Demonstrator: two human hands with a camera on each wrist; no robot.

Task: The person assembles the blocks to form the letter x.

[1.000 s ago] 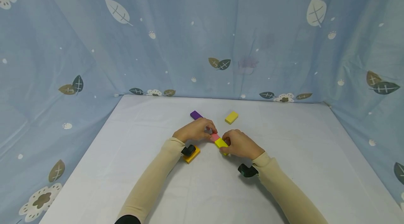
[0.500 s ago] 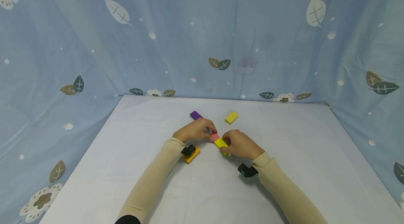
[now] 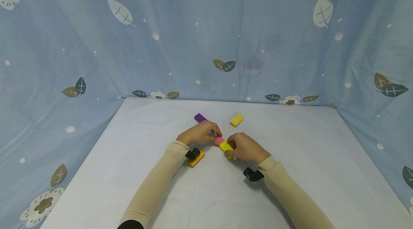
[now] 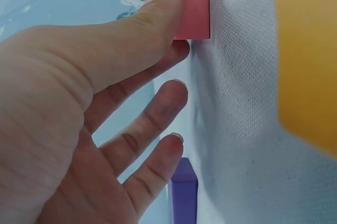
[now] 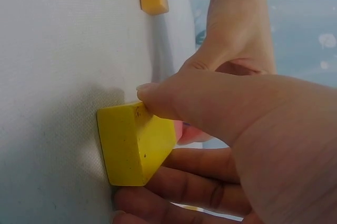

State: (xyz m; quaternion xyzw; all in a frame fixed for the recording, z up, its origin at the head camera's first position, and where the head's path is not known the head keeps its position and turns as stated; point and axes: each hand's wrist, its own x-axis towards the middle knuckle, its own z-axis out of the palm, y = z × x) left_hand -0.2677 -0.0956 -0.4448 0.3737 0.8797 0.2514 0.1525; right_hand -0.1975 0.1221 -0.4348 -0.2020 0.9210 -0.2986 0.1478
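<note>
My left hand [image 3: 200, 132] pinches a pink block [image 3: 219, 140] between thumb and index finger; its other fingers are spread, as the left wrist view shows. End to end with the pink block lies a bright yellow block [image 3: 226, 146], forming one slanting line on the white cloth. My right hand [image 3: 246, 147] grips that yellow block [image 5: 120, 148] by its sides, thumb on one side and fingers on the other. Part of the pink block is hidden by the left fingers. A purple block [image 3: 199, 117] lies just behind the left hand, partly covered by it.
An orange block [image 3: 197, 159] lies below the left wrist, partly hidden by the black wrist camera [image 3: 193, 154]. A paler yellow block [image 3: 237, 120] rests farther back, beyond the right hand. Blue patterned curtain [image 3: 206, 42] surrounds the white-covered table [image 3: 155, 117] at its back and sides.
</note>
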